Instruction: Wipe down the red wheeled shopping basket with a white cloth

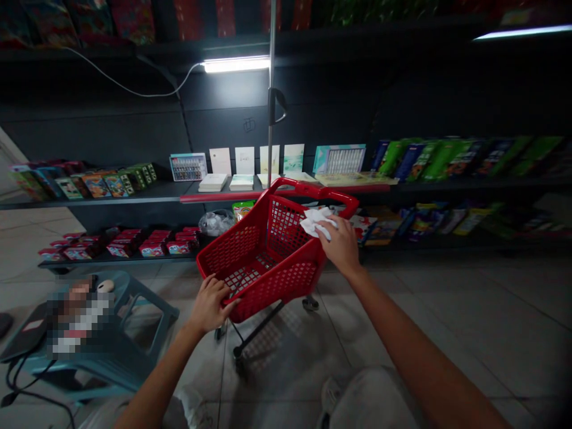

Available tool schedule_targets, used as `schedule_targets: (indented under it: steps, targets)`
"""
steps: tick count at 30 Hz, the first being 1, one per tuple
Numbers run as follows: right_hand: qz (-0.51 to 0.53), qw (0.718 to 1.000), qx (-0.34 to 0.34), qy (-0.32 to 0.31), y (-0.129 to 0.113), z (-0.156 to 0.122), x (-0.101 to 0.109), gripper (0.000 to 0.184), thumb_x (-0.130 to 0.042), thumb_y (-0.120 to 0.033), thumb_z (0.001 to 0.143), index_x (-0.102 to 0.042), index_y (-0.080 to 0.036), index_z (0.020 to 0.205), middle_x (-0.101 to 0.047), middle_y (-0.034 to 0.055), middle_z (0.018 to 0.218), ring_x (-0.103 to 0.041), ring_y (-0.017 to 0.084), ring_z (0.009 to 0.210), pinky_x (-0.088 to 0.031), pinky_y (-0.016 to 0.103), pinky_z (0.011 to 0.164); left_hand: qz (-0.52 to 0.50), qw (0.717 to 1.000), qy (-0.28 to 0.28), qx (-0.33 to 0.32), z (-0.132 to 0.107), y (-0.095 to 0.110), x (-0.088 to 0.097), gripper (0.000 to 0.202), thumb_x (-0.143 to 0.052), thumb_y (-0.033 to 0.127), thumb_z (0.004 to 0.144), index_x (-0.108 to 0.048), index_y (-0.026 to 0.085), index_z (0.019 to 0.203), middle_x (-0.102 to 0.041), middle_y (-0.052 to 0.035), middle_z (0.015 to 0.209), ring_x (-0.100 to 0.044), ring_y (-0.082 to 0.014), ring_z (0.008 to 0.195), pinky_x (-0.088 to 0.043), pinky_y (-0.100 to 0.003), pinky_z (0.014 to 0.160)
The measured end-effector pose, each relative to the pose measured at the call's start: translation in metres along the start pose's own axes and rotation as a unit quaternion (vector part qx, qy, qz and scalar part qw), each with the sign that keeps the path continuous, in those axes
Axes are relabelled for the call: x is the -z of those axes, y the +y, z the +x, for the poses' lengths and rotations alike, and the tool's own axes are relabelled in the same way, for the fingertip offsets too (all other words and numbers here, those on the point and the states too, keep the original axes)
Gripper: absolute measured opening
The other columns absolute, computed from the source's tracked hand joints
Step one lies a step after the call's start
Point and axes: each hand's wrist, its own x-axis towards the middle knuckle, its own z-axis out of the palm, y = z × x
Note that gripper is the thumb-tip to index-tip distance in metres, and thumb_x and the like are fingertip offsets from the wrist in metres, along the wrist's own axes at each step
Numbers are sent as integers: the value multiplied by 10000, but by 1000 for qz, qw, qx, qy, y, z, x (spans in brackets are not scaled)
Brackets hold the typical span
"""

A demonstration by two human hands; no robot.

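Note:
A small red plastic shopping cart (268, 256) stands tilted on the tiled floor in front of me. My left hand (209, 304) is closed round its near rim at the lower left. My right hand (342, 243) presses a crumpled white cloth (315, 221) against the cart's right rim, fingers wrapped on the cloth. The basket's inside looks bare through the mesh.
Dark shelves (134, 193) behind the cart carry boxed goods, notebooks (213, 182) and colour packs. A metal pole (270, 89) rises behind the cart. A teal plastic stool (134, 322) with items on it stands at the left, with cables on the floor.

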Motion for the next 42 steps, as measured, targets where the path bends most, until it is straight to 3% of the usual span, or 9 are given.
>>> schedule_targets:
  steps: [6,10,14,17,23,27,32,37,42]
  targets:
    - [84,980,-132,118,-7,-18,-6,250,-592,-305,948,-739,-182,1108,-563,151,1277,-523,287,1227,-433,459,1124,-21,999,18,44,7,-11,-12,236,-584,454,992,-652,230,972,-657,-46,1040,-596,-249,1147,-207,-618,1301]
    - [113,963,-193,151,-14,-27,-8,230,-605,-284,886,-704,-189,1071,-544,135,1221,-524,287,1223,-410,474,1143,-68,994,18,78,10,-17,-18,260,-574,464,996,-666,239,1087,-670,-76,1202,-504,-303,1379,-296,-649,1265]
    - [154,943,-255,151,-12,-42,-15,256,-606,-299,815,-641,-191,1044,-558,131,1150,-556,285,1148,-445,457,1094,-94,992,23,84,9,-18,-20,288,-565,471,998,-687,252,1141,-642,-92,1319,-447,-312,1458,-471,-549,1184]
    - [172,914,-342,136,-8,-54,-26,298,-602,-320,735,-575,-196,1004,-588,132,1072,-577,296,1069,-475,469,1038,-89,991,31,94,8,-16,-22,315,-541,476,1011,-687,266,1195,-610,-94,1391,-455,-314,1453,-510,-543,1149]
    - [229,876,-414,94,-18,-77,-48,596,-633,-406,684,-468,-200,1218,-641,144,1159,-637,293,1045,-510,425,971,-111,990,33,76,8,-18,-23,336,-552,457,1006,-650,269,1266,-581,-94,1427,-370,-314,1516,-409,-594,1233]
    - [273,849,-449,52,-39,-100,-66,577,-620,-466,694,-502,-205,1195,-670,149,1180,-663,289,1042,-526,420,944,-112,991,33,59,9,-27,-24,625,-786,483,831,-568,255,1370,-523,-131,1481,-340,-364,1533,-381,-626,1241]
    - [350,853,-384,46,-97,-111,-71,480,-611,-395,794,-507,-209,1224,-672,150,1237,-661,267,1094,-533,411,985,-113,991,39,66,13,-38,-24,694,-800,334,804,-514,267,1433,-493,-142,1502,-336,-366,1545,-372,-630,1245]
    - [387,876,-288,-8,-176,-123,-64,487,-581,-249,851,-507,-217,1332,-612,145,1267,-613,302,1182,-514,479,1052,-130,988,27,72,12,-33,-19,988,-836,313,753,-317,275,1592,-288,-165,1660,-224,-380,1602,-306,-618,1283]
    - [370,915,-107,-124,-232,-132,-64,579,-627,-110,850,-555,-302,1392,-613,105,1245,-575,317,1209,-525,487,1043,-153,985,48,64,9,-36,-23,1118,-838,444,747,-188,237,1634,-225,-198,1689,-141,-404,1621,-209,-658,1298]
